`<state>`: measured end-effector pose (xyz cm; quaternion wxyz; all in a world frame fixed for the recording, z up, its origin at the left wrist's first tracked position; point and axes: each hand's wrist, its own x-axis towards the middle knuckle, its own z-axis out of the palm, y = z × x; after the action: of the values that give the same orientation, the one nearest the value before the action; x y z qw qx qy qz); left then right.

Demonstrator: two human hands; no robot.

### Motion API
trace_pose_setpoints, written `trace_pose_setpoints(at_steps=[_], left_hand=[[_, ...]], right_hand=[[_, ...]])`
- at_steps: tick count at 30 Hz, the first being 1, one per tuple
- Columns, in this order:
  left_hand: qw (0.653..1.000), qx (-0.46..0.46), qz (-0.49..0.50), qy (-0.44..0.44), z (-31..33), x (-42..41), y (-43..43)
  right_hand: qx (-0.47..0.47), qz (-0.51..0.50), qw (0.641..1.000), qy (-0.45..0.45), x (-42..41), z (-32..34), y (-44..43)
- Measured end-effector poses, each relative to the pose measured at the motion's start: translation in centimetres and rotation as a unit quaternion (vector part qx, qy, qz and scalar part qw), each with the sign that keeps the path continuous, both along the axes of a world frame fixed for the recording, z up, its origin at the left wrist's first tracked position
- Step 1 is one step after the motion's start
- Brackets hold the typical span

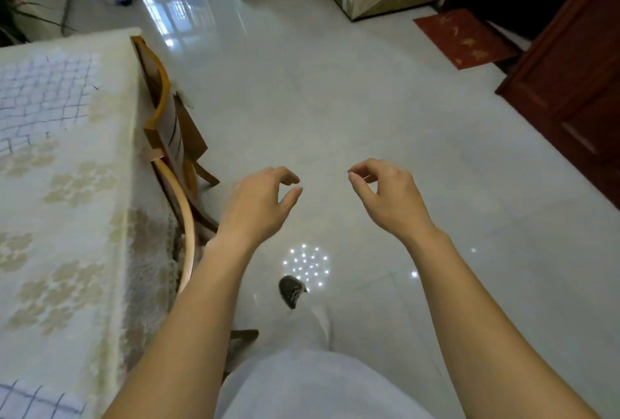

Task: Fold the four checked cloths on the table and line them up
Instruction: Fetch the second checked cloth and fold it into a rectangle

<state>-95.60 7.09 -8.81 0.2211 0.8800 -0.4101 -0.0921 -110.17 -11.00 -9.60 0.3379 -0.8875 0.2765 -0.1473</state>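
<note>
Neither of my hands is on the work. My left hand and my right hand are both raised over the tiled floor, fingers loosely curled, thumb close to forefinger, holding nothing. The cloths are off to my left on the desk. The far checked cloth lies spread and a little rumpled near the desk's far end, and a corner of the near checked cloth shows at the bottom edge of my view. I cannot see the other two from here. As I judge it, the step is to turn to the desk and take up one cloth, and doing that well starts with my stance: I should face the desk squarely, so that I am not reaching sideways across the chair tucked against its edge. I would begin with the near cloth, since it is closer. I would pinch two adjacent corners, one in each hand, and draw it flat before making any fold, so that the checks run straight and the edges meet. The patterned covering on the desk looks soft, so I would lift the cloth rather than drag it, or both may bunch up.
</note>
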Motion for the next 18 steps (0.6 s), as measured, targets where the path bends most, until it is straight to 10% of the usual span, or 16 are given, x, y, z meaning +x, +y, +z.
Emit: trace_pose_setpoints(at_steps=[18], left_hand=[[0.998, -0.043, 0.024, 0.035, 1.0, 26.8, -13.5]], right_hand=[[-0.091, 0.051, 0.993, 0.061, 27.8, 3.2, -13.3]])
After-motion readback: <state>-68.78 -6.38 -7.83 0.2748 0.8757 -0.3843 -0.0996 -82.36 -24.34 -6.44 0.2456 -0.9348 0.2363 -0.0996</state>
